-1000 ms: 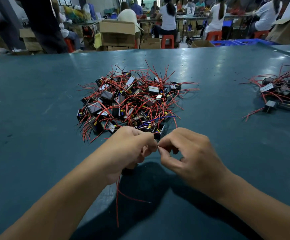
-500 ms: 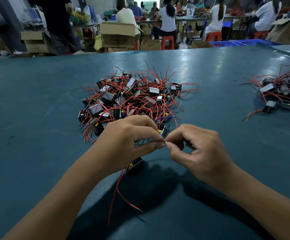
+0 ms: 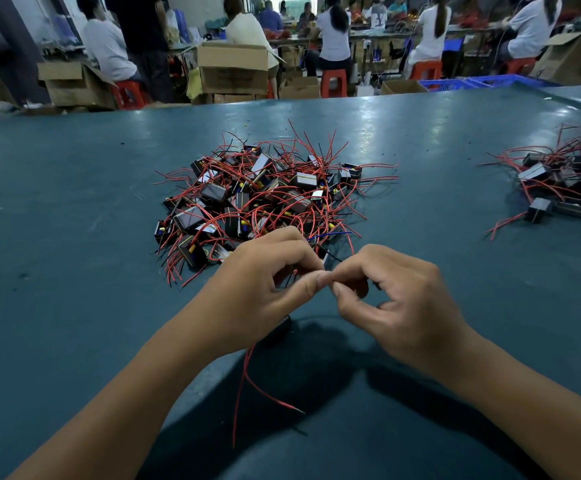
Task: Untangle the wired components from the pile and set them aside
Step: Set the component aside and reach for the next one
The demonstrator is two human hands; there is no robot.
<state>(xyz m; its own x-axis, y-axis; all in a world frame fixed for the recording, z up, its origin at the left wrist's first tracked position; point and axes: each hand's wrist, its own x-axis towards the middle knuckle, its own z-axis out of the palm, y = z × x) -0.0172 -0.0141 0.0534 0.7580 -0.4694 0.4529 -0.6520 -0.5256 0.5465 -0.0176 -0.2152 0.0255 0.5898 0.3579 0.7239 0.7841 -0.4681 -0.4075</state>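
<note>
Left hand [image 3: 257, 289] and right hand [image 3: 396, 303] meet fingertip to fingertip at centre of the teal matte surface [image 3: 57, 237]. Both pinch a thin wire, fingers curled. Small black box-shaped component [image 3: 277, 332] sits under the left palm; its red leads [image 3: 244, 386] trail toward 6 o'clock. Tangled pile of black components with red wires [image 3: 261, 199] at 12 o'clock, touching the knuckles. Smaller sorted cluster of like parts [image 3: 566, 188] at 2 o'clock, well apart.
</note>
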